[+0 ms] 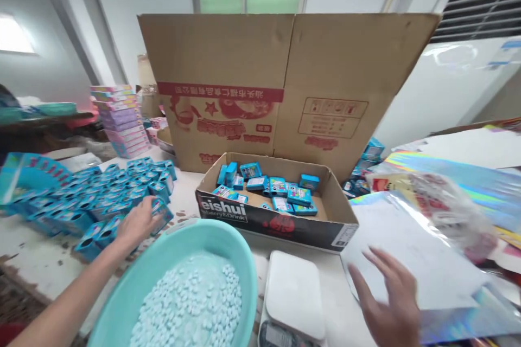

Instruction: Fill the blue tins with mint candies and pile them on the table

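Note:
My left hand (138, 222) reaches over the left side of the table, its fingers closed on a small blue box (163, 216) at the edge of a cluster of similar open-topped blue boxes (118, 190). Below it, a turquoise basin (222, 230) holds many small pale blue candies or tablets (191, 295). My right hand (386, 295) is slightly blurred, with fingers spread and nothing in them, above white sheets at the right. Between the hands lies a white scale (293, 290). Behind it, a low carton (268, 222) contains several closed blue boxes (277, 186).
A large brown cardboard sheet (228, 54) stands upright behind the carton. Stacked pink and purple boxes (122, 119) rise at the back left. At the right are shiny white sheets (407, 249) and a clear plastic bag (443, 200). More blue boxes (372, 152) sit behind the carton's right end.

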`<action>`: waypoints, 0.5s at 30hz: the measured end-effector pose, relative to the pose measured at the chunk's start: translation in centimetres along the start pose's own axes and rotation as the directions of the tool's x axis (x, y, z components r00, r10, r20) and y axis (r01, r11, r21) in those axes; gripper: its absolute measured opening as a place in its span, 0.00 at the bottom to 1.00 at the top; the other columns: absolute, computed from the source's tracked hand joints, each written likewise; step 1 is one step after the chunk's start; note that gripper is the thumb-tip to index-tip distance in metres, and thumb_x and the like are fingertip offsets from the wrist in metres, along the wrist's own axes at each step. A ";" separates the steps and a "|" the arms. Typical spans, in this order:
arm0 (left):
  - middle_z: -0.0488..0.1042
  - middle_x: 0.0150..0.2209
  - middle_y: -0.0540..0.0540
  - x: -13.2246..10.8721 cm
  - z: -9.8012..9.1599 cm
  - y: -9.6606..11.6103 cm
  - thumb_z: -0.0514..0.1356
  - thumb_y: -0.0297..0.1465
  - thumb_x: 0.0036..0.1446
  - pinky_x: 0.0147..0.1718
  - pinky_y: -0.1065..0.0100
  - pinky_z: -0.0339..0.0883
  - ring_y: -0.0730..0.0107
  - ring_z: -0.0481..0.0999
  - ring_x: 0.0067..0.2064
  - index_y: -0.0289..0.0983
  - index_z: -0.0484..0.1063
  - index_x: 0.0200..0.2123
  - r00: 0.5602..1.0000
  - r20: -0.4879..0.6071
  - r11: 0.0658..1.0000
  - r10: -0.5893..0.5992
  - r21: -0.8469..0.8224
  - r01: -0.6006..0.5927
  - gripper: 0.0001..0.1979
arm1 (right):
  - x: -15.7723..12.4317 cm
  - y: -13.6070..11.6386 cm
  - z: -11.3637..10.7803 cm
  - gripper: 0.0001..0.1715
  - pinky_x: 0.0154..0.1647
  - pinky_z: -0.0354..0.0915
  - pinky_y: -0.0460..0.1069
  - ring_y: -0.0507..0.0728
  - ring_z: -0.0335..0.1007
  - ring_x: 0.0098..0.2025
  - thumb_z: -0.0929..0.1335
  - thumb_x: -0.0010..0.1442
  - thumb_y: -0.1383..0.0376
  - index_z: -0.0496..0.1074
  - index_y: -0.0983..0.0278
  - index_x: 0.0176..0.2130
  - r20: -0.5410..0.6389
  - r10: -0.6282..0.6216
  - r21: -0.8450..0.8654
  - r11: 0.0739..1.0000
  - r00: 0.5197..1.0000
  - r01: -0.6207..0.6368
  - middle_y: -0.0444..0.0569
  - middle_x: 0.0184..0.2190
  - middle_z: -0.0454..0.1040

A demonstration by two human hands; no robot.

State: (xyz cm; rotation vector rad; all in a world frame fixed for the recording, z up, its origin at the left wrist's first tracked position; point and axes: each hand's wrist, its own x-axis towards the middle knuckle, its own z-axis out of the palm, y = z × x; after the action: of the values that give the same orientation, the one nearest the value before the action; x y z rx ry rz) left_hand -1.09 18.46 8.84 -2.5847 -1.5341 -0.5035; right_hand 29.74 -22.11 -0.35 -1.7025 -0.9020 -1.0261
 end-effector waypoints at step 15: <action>0.67 0.53 0.38 -2.1 2.7 -2.2 0.51 0.33 0.58 0.49 0.61 0.58 0.54 0.63 0.55 0.37 0.68 0.50 0.999 0.031 1.000 -0.010 0.030 0.009 0.17 | 11.6 7.0 22.5 0.34 0.39 0.56 0.64 0.73 0.69 0.47 0.61 0.50 0.47 0.68 0.75 0.16 0.717 0.308 0.057 0.868 0.625 -0.493 0.60 0.29 0.74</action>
State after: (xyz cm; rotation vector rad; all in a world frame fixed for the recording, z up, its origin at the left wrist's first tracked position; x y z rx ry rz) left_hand -3.26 18.40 5.46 -2.5767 -1.5514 -0.4391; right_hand 45.80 -1.58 2.84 -1.9647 -0.9732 0.0816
